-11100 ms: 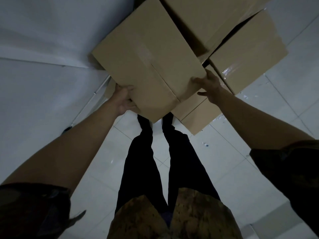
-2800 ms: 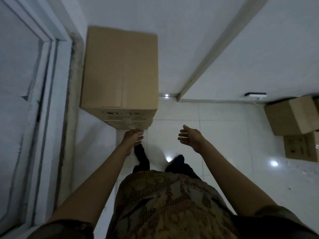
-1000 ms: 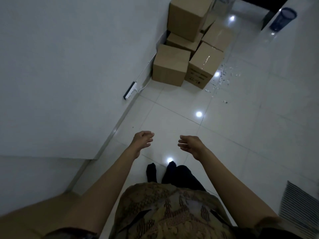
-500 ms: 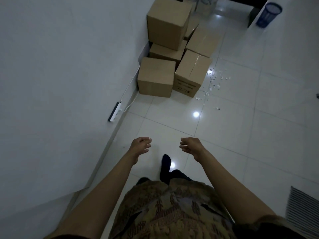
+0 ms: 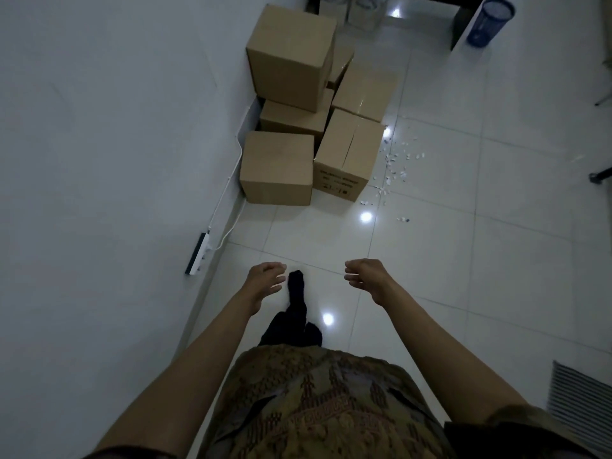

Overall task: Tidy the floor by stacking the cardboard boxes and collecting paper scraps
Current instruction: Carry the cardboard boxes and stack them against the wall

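Several brown cardboard boxes sit against the wall ahead: a near left box [image 5: 277, 167], a near right box [image 5: 347, 154] with printed side, and a tall box [image 5: 289, 56] stacked on a lower one. White paper scraps [image 5: 395, 167] are scattered on the tiles to the right of the boxes. My left hand [image 5: 265, 279] and my right hand [image 5: 364, 276] hang out in front of me, fingers loosely curled, holding nothing, well short of the boxes.
A white wall runs along the left with a power strip [image 5: 198, 253] and its cable at the base. A blue mesh bin [image 5: 490, 21] stands far right. A ribbed mat [image 5: 579, 395] lies at the lower right. White tiled floor lies between me and the boxes.
I have stepped closer to the boxes and the view has shifted; both hands stay empty and held out in front as before.
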Demonstrator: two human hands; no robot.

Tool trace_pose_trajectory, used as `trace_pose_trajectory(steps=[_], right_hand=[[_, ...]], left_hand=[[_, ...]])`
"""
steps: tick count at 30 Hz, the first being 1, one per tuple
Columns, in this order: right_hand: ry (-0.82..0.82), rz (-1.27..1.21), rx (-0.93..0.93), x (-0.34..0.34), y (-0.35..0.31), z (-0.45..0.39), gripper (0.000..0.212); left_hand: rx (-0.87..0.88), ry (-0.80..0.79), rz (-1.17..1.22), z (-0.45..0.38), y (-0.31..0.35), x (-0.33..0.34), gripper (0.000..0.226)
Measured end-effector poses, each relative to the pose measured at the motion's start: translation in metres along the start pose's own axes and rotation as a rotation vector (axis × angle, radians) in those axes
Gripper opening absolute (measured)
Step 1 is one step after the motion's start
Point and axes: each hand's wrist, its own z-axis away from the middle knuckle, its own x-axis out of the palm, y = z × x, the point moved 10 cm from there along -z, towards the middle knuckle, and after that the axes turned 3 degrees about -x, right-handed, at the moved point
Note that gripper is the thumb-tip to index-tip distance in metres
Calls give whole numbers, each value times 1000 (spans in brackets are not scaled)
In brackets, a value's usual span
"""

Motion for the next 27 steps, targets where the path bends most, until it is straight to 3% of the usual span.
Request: trace_pose_trajectory(steps=[7,10,19,27], right_hand=[[46,-18,0,-3,-68,-49,6],[72,-32,-8,-4,-97,-75,17],[88,-56,44,2,-151,-124,8],[63,-67,37,-4,-225,-197,21]], left_hand=[[12,-20,23,-62,95,7,15],[16,-19,7,-88,134,8,8],[-17,-16,21,-149,205,15,15],[-49,21,3,-194,262,34,5]])
